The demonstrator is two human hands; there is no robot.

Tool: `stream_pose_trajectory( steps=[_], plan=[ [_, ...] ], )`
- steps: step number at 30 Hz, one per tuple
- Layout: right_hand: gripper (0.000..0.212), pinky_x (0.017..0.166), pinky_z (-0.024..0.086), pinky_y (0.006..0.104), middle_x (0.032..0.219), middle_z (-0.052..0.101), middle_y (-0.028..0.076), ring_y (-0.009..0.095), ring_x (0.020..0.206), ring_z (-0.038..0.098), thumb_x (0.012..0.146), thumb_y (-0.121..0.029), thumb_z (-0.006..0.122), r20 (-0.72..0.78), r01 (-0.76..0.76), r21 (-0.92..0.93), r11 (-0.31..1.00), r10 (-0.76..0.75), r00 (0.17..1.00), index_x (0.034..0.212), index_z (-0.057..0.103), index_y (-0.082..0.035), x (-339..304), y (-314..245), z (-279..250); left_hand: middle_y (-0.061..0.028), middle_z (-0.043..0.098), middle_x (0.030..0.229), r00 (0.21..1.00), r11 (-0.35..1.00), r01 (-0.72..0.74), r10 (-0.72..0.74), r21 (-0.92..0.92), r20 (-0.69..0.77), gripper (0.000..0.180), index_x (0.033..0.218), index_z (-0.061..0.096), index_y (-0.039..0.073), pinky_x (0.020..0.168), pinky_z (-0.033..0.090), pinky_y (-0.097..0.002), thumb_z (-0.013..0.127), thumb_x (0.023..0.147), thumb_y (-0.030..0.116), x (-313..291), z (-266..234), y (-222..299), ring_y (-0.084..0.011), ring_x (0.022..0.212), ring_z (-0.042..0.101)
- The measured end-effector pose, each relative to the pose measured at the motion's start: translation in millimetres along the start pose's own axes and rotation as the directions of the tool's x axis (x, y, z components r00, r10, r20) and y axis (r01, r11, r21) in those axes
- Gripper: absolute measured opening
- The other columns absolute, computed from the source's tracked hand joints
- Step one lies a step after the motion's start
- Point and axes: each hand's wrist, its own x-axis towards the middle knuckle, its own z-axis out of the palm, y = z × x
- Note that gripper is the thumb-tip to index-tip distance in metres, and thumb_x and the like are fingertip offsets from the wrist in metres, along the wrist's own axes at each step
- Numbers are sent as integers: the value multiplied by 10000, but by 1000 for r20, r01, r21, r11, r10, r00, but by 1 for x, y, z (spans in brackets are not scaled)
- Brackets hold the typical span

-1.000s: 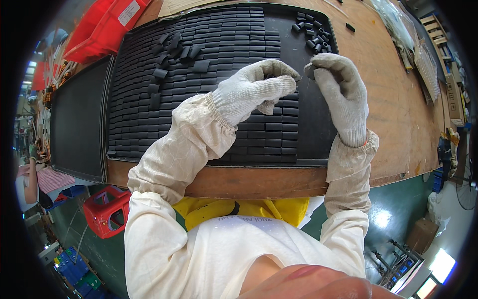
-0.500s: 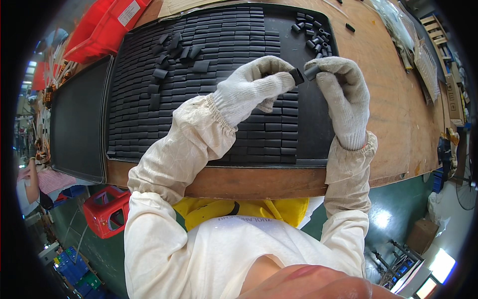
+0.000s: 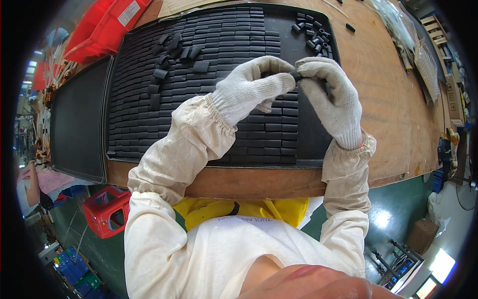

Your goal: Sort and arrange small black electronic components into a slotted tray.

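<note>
Both my hands wear white knitted gloves and meet above a black tray (image 3: 313, 144). My left hand (image 3: 251, 87) pinches a black sleeve (image 3: 296, 75) between thumb and fingers. The fingertips of my right hand (image 3: 336, 94) close at the sleeve's other end; the short black tube they hold is mostly hidden there. Whether the tube sits inside the sleeve I cannot tell. Flat black sleeves (image 3: 199, 124) lie in tight rows under my left hand, with several loose ones (image 3: 201, 67) on top. A small heap of short black tubes (image 3: 317, 42) lies in the tray's far right corner.
Left of the tray is a second black tray (image 3: 79, 119), with a red bin (image 3: 102, 30) behind. One black tube (image 3: 350, 28) lies on the wooden table (image 3: 393, 99). Clear plastic packaging (image 3: 423, 70) is at the right. A red stool (image 3: 105, 212) stands at lower left.
My right hand has moved left, bringing its short tube against the sleeve in my left hand. The gap between the two pieces has closed. My left hand has hardly moved.
</note>
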Motion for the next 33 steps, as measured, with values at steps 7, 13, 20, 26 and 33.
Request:
stream_pose_trajectory(
  steps=[7,13,20,26,33],
  plan=[
    [235,885,528,345,1046,716,56,234,990,686,833,-82,767,-27,120,-284,951,-133,991,1059,711,-108,3,-9,5,38,586,780,997,982,-37,47,185,-53,391,1218,626,49,485,416,-177,752,927,279,-1,1,6,-15,559,454],
    [240,925,504,380,984,733,33,240,972,687,820,-120,774,-18,168,-524,835,-208,978,1052,717,-136,7,1,1,1,596,939,987,986,-65,87,152,-139,382,1290,580,26,622,492,-172,651,978,236,-3,3,9,-17,728,525],
    [232,990,454,412,977,734,24,235,964,685,835,-81,719,133,172,-683,710,-111,985,1058,715,-143,2,29,1,-102,557,1101,998,913,-54,36,-404,-51,404,1348,515,-25,674,543,-239,580,1025,209,5,-13,2,-90,813,558],
    [284,1002,454,421,1050,717,37,241,1021,666,823,-52,709,210,271,-689,672,-172,962,1096,708,-134,2,31,4,-123,558,1088,1000,851,8,4,-526,21,585,1371,481,-35,588,499,-212,506,1048,452,9,-17,-4,-91,743,515],
    [321,979,497,375,1130,706,48,262,1083,656,828,-89,747,-58,167,-434,885,-213,975,1141,726,-156,5,-6,9,-82,551,931,998,914,61,-46,-402,47,657,1196,559,11,456,408,-165,515,981,630,3,-5,-6,-81,661,519]
  ],
)
